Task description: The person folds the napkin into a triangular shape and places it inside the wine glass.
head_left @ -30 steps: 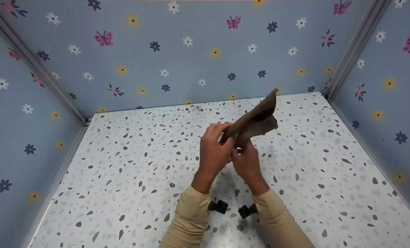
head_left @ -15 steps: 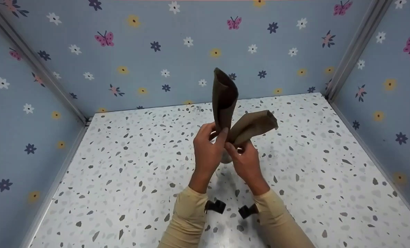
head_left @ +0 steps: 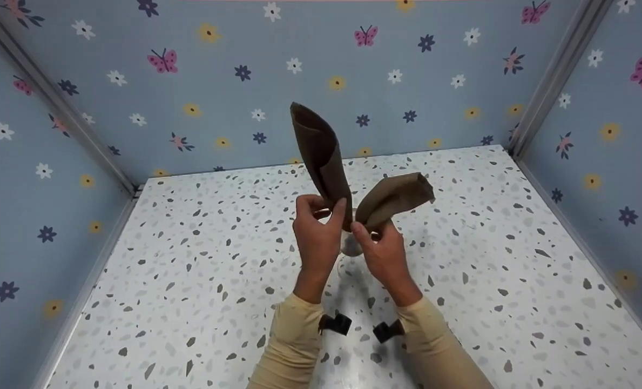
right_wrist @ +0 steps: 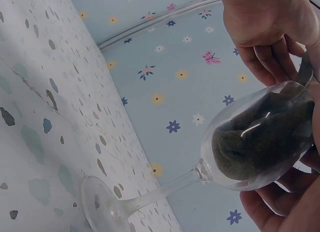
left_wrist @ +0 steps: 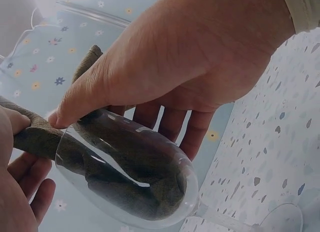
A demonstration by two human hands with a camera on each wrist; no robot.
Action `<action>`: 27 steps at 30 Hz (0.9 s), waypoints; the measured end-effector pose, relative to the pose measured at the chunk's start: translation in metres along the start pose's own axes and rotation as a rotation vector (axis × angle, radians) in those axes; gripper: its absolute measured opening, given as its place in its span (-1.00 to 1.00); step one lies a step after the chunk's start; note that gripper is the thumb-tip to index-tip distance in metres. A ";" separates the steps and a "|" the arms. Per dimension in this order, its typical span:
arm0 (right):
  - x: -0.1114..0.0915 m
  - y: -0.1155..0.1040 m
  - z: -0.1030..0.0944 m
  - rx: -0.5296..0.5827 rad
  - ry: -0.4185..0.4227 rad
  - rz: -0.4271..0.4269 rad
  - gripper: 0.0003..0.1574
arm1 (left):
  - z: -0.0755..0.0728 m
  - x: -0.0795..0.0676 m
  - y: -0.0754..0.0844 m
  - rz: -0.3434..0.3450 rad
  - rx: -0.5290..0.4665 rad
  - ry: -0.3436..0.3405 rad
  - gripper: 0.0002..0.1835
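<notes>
A clear stemmed wine glass stands upright, its foot down at the speckled tabletop. Stuffed into its bowl is a brown cloth napkin, and two rolled ends rise out of the rim. The left hand pinches the tall left end low down, near the rim. The right hand holds the glass, thumb at the rim against the cloth and fingers behind the bowl in the left wrist view. Over the right hand leans the shorter right end. In the head view the hands hide much of the glass.
The white speckled tabletop is boxed in by blue panels printed with flowers and butterflies, at the back and both sides. Small black wrist cameras sit at the inner side of each sleeve.
The left hand has drawn the left napkin end leftward and up, away from the right end, so the two now spread apart. The right hand has stayed nearly still.
</notes>
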State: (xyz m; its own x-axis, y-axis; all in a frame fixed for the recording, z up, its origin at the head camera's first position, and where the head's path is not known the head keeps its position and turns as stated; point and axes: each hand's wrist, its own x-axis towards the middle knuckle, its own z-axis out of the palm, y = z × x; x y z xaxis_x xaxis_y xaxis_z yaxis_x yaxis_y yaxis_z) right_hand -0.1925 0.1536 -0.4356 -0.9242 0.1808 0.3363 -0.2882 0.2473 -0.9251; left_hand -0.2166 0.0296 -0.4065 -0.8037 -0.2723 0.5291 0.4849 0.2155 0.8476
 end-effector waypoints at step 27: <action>-0.004 -0.019 -0.003 0.029 -0.012 0.009 -0.62 | -0.014 -0.005 -0.016 0.351 0.352 0.017 -0.67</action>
State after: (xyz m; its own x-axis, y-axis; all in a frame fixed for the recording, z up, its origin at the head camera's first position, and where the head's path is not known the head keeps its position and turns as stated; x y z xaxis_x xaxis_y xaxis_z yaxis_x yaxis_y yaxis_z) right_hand -0.1821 0.1506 -0.4186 -0.9298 0.1710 0.3259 -0.2868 0.2184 -0.9328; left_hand -0.2156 0.0147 -0.4217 -0.6057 -0.1412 0.7831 0.5768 0.6001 0.5543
